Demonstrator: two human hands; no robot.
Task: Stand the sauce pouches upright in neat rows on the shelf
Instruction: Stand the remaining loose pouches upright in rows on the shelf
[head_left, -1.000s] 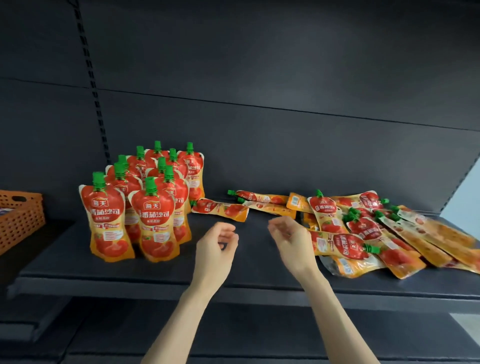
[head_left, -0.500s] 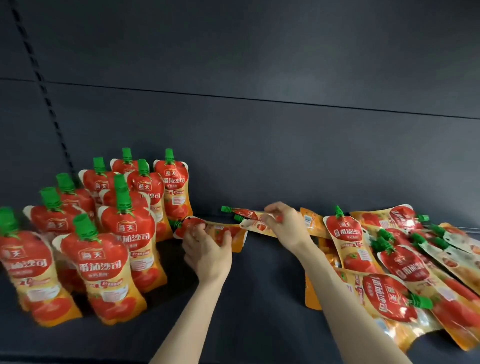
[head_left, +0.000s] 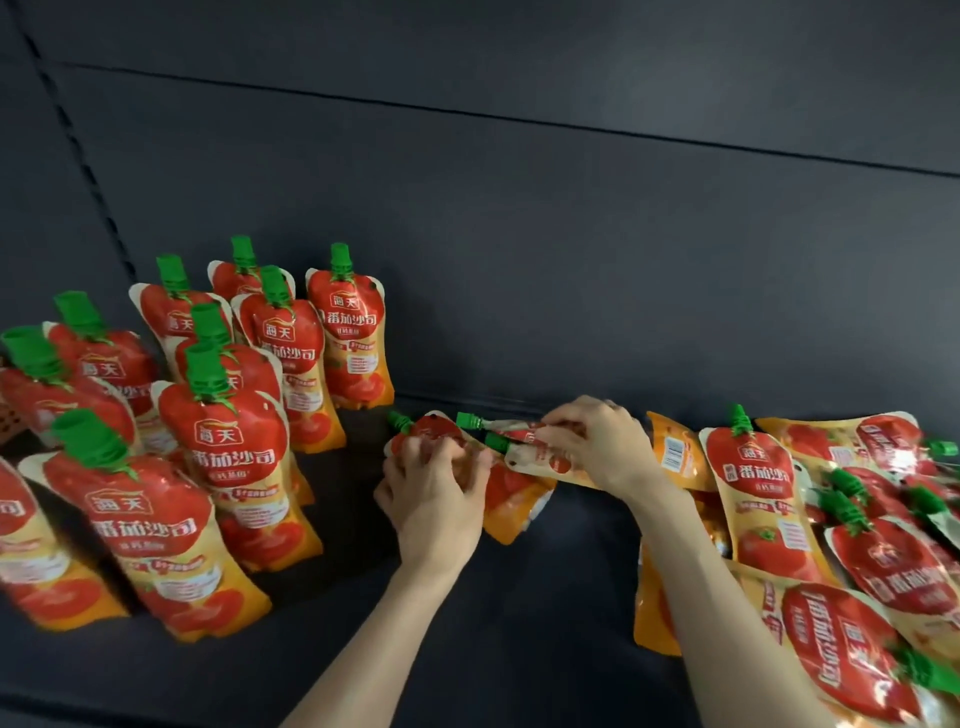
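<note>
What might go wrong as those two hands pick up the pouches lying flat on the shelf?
1. The right hand seems to pinch two flat pouches at once; one could slip out and drop.
2. The left hand grips a pouch close to the standing rows; setting it down carelessly might topple them like dominoes.

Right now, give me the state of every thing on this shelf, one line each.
Standing sauce pouches, upright, grouped at left.
Heaped sauce pouches, lying flat at right.
Middle pouch, lying flat, gripped by left hand.
Rear pouch, lying flat, pinched by right hand.
</note>
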